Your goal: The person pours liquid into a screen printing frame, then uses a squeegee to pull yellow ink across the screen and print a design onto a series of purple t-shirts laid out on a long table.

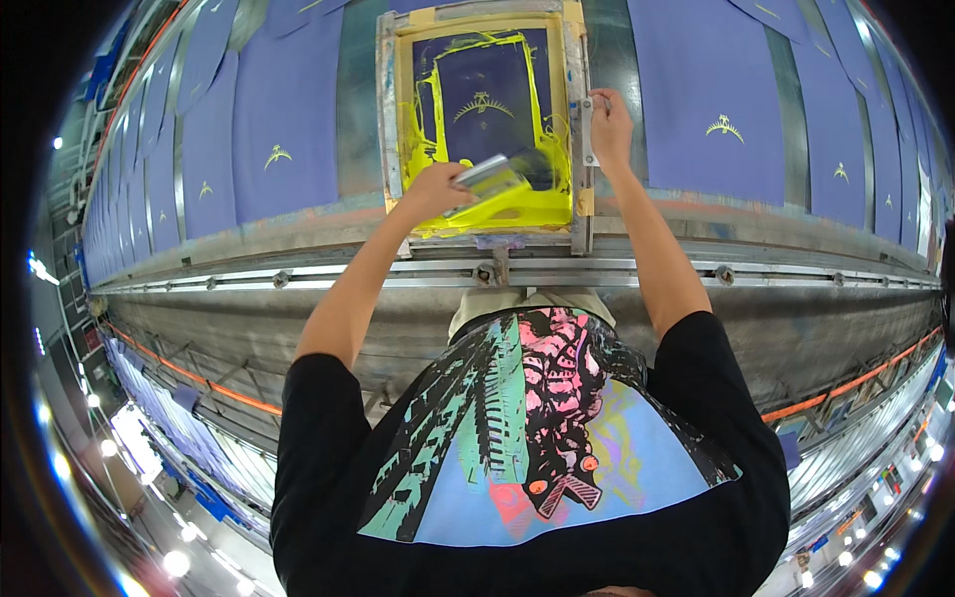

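Observation:
A screen-printing frame (391,124) lies in front of me, its mesh dark inside a yellow-smeared border. A small crescent-shaped yellow design shows in the mesh's middle. Thick yellow ink (527,214) pools along the near end and streaks the sides. My left hand (435,193) is closed on a squeegee (487,179), held tilted over the near part of the mesh; its blade end is yellow and blurred by motion. At the frame's right side, my right hand (610,129) has its fingers curled round the edge by a metal bracket (589,134).
Purple fabric panels (288,109) with small yellow prints lie along the long table on both sides of the frame. A metal rail (657,274) with bolts runs along the near edge. Behind me, another long table carries an orange strip (219,383).

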The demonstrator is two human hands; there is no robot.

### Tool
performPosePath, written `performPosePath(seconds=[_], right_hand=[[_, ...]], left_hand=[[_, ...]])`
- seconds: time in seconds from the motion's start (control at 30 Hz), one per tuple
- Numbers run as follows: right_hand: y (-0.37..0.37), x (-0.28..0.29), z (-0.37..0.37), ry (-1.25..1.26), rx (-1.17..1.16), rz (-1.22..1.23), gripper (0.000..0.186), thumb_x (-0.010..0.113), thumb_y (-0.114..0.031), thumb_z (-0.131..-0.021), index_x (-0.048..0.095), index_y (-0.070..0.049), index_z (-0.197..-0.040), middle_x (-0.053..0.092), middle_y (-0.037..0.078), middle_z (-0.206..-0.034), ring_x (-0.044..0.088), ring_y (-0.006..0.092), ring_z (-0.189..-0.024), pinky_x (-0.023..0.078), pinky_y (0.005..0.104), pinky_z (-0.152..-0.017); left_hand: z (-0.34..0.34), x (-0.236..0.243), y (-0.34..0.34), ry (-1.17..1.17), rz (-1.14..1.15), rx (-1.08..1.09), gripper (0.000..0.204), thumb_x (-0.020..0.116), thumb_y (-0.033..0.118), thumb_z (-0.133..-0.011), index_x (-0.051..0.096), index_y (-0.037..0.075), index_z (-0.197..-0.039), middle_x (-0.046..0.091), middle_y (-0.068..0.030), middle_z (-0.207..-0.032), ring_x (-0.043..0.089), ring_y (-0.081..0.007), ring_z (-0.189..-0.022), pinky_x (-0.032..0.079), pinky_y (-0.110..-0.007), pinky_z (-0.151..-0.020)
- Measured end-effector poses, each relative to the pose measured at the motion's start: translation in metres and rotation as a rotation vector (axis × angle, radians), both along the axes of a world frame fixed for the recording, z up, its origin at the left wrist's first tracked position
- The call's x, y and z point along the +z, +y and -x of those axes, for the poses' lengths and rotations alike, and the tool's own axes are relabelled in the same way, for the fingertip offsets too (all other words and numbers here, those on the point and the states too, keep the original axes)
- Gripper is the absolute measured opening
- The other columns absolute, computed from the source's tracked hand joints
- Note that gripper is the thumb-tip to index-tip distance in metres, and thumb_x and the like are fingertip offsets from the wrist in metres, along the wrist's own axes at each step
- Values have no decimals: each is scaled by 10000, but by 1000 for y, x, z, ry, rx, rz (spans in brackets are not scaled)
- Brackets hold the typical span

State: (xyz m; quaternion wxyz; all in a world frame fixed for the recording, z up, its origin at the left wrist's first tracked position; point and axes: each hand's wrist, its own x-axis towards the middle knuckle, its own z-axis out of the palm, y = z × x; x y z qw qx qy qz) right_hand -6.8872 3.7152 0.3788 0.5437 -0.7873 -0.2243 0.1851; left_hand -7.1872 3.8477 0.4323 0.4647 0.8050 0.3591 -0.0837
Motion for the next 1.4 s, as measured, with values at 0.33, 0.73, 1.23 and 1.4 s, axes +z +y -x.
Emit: performPosePath(seconds=[0.33, 0.73, 1.23, 1.4], right_hand=[[1, -2, -1, -86, 17, -1, 191, 524, -238, -1034, 650, -108, -1093, 649, 180, -772, 637, 380, -750, 469, 471, -731], [-1, 18, 1, 69, 8, 87, 194, 544, -229, -1030, 654, -85, -1099, 576, 135, -715, 527, 225, -639, 442, 387, -656], [2, 10, 1, 53, 0, 28, 188, 545, -204, -1027, 657, -78, -1111, 546, 96, -682, 480, 170, -610, 404, 358, -613], [-1, 10, -1, 26, -2, 56, 181, 541, -229, -1036, 642, -90, -1090, 587, 162, -685, 584, 311, -631, 449, 434, -645]], left_hand=[[-107, 33, 116, 256, 136, -392, 446, 849, 157, -661, 756, 69, -1089, 760, -67, -915, 706, -210, -882, 521, -375, -766], [-78, -11, 9, -60, -985, -17, 366, 642, 19, -810, 772, 253, -1060, 753, 13, -1105, 677, -210, -1031, 494, -424, -859], [-150, 43, 147, 69, -617, -56, 343, 695, 151, -747, 772, 164, -1081, 734, -174, -953, 711, -360, -903, 563, -464, -799], [-136, 7, 92, 12, -786, 20, 390, 624, 67, -822, 770, 249, -1135, 751, -113, -1036, 714, -352, -931, 565, -477, -819]])
